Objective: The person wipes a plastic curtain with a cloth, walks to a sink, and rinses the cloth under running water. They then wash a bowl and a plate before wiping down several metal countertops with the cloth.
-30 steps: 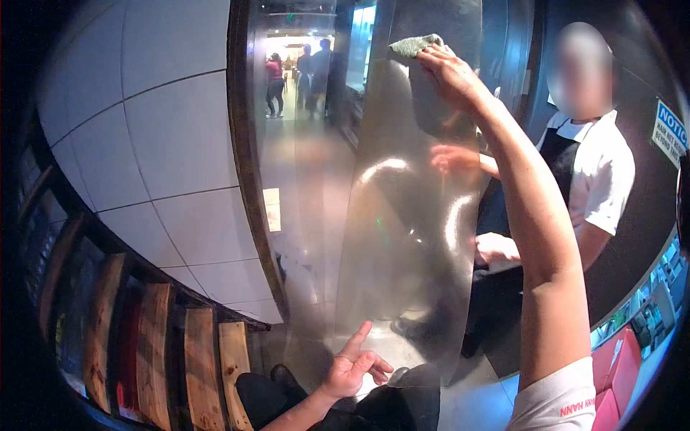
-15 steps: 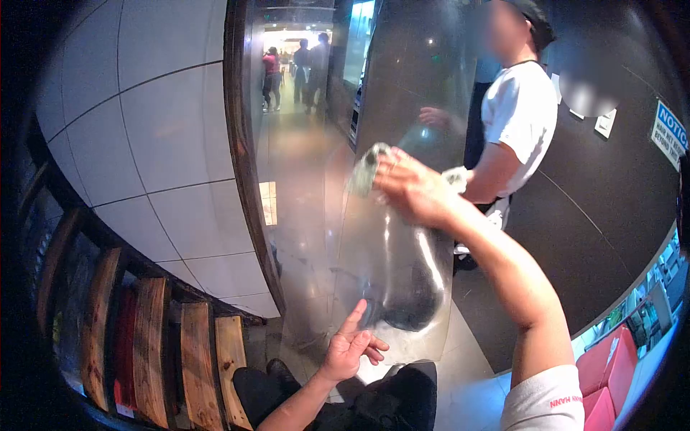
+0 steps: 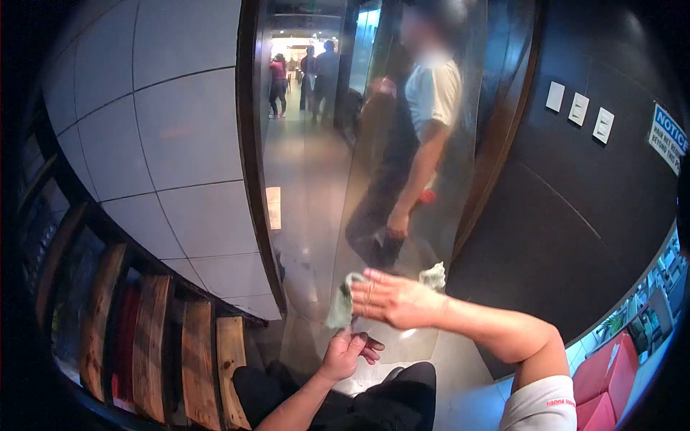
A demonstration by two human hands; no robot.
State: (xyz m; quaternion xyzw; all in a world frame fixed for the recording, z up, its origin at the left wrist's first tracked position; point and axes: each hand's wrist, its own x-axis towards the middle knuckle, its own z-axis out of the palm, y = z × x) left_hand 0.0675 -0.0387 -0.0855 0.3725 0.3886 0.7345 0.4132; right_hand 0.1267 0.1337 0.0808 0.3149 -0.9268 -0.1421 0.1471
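Cloth (image 3: 339, 307) under flat right hand (image 3: 394, 299)

Around the plastic strip (image 3: 410, 179)
The right hand (image 3: 392, 298) lies on a cloth (image 3: 341, 305) low on the plastic strip, the left hand (image 3: 345, 352) just below. Tiled wall (image 3: 165, 144) left of it, a person (image 3: 420, 136) behind, wall switches (image 3: 578, 108) right.

The right hand (image 3: 394, 300) lies flat, fingers extended leftward; the left hand (image 3: 350, 352) below, fingers loosely curled.
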